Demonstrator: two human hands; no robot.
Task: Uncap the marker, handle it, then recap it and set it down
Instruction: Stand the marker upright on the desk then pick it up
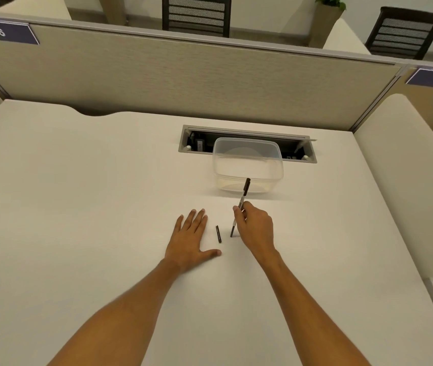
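Mid-handling step: right hand [256, 227] has its grip closed on the uncapped marker [240, 207], tip down on the counter [78, 194], left hand [193, 237] flat and empty just left of the cap [218, 234]; next, probably pick up cap, align, press on.

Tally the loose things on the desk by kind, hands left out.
Marker: 1, uncapped, held by the right hand, tip down on the desk
Marker cap: 1, lying between the hands
Clear plastic tub: 1
Total: 3
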